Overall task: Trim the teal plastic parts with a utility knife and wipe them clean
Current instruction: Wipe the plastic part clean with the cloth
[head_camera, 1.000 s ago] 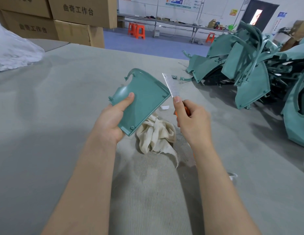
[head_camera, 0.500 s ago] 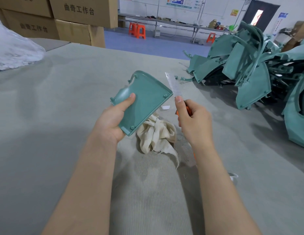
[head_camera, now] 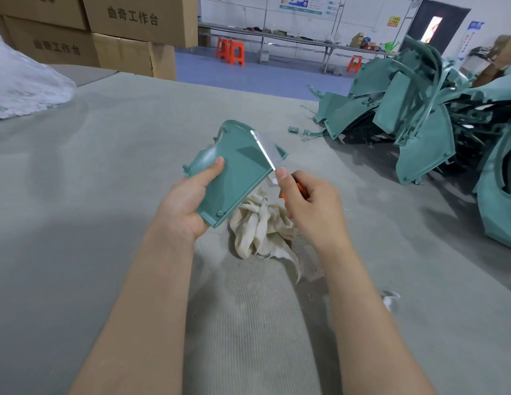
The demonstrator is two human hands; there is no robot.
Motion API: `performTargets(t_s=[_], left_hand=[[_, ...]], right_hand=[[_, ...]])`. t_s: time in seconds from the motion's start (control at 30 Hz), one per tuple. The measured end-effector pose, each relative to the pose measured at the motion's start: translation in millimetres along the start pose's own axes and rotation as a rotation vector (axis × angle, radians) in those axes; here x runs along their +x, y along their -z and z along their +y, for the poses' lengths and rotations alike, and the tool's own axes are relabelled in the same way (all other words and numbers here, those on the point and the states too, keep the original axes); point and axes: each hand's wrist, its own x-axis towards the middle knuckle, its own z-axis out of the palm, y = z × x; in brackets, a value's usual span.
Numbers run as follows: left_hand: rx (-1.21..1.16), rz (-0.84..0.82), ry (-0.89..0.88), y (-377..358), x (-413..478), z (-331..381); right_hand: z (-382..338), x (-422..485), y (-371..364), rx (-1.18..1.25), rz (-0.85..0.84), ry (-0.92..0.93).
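Single view, from a wide-angle camera worn on the person's head. It faces forward and tilts down over both forearms onto the grey tabletop [head_camera: 77,195]. Reference landmark: the cream cloth [head_camera: 260,226], lying near frame centre.

Range is close. The left hand [head_camera: 186,206] and right hand [head_camera: 314,206] fill the middle just above the cloth, near enough to show screw holes on the teal part [head_camera: 237,172] and the knife [head_camera: 270,158] blade.

Beyond the cloth to the right, a heap of teal parts [head_camera: 419,132] reaches the frame edge. Beyond it to the left stand cardboard boxes [head_camera: 120,29]. Farthest beyond the cloth, the blue floor [head_camera: 248,75] and the back wall show small.
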Motion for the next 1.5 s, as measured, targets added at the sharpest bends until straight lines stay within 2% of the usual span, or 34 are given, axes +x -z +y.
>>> performTargets(t_s=[0.1, 0.2, 1.5], left_hand=[[0.001, -0.009, -0.009, -0.4, -0.5, 0.7], [-0.003, -0.015, -0.007, -1.4, -0.8, 0.1], [0.032, -0.029, 0.003, -0.2, -0.9, 0.3]], right_hand=[[2.6, 1.8, 4.6, 0.043, 0.114, -0.043], [4.9, 4.0, 7.8, 0.032, 0.154, -0.059], [3.5, 1.5, 3.2, 0.025, 0.097, -0.048]])
